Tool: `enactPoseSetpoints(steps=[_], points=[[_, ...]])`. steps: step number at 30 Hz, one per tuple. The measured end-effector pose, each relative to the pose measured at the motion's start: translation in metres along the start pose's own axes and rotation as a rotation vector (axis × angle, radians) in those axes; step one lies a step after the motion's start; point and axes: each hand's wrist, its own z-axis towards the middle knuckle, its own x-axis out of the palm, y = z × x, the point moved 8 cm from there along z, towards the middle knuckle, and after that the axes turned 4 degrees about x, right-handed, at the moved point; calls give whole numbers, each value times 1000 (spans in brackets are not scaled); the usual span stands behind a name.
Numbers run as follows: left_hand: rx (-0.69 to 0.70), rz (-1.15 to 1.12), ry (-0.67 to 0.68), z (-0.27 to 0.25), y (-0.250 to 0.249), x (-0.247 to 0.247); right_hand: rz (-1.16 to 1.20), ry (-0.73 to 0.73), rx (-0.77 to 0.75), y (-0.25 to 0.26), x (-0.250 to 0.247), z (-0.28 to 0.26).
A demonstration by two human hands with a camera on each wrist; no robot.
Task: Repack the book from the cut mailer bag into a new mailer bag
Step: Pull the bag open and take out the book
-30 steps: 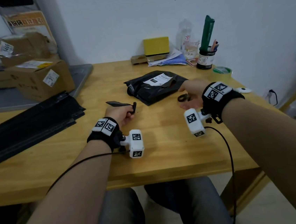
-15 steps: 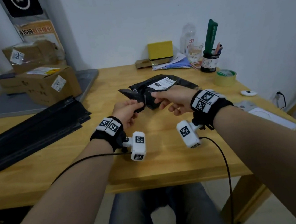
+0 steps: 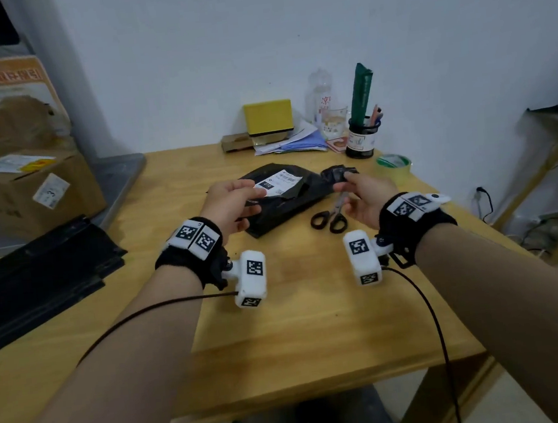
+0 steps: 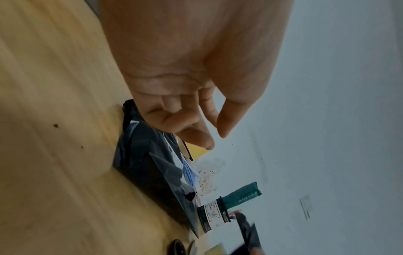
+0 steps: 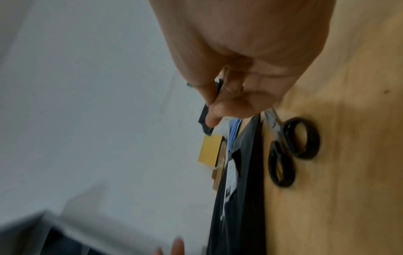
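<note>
The cut black mailer bag point(image 3: 286, 200) with a white label lies flat mid-table; the book is hidden inside it. My left hand point(image 3: 252, 198) hovers over the bag's left end, its fingers relaxed and holding nothing, as the left wrist view confirms for the left hand point(image 4: 216, 141) above the bag point(image 4: 148, 163). My right hand point(image 3: 343, 182) is just right of the bag and pinches a crumpled black plastic strip point(image 3: 337, 173) between thumb and finger; the right wrist view shows the strip point(image 5: 205, 122) in that pinch. A stack of new black mailer bags point(image 3: 36, 274) lies far left.
Black-handled scissors point(image 3: 330, 218) lie on the wooden table point(image 3: 317, 328) below my right hand. A pen cup point(image 3: 361, 139), a tape roll point(image 3: 394, 163), a yellow box point(image 3: 268, 117) and papers stand at the back. Cardboard boxes point(image 3: 27, 193) sit at the left.
The black strip passed from my left hand to my right, which carried it rightward. My left hand let go and opened over the bag. The scissors stayed on the table.
</note>
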Motion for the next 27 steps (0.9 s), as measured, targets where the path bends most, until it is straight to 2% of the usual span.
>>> enactPoseSetpoints(steps=[3,6,8,12,15,20,24,27], points=[[-16,-66,-35,5,7,-4,135,-30,82,-5,-21,8],[-32,-113,-66,7,13,-10,50,111,234,-22,-10,9],[-52,-128,-99,10,17,-17,41,191,283,-26,3,4],[-63,-130,-175,22,23,-36,-45,320,245,-16,37,-8],[-66,-122,-228,31,31,-45,-74,316,216,-12,58,-3],[-68,-135,-318,49,47,-54,-127,305,257,-22,83,12],[-91,-182,-307,69,57,-60,-229,336,228,-27,95,23],[-143,-164,-183,86,59,-53,-289,347,221,-27,99,28]])
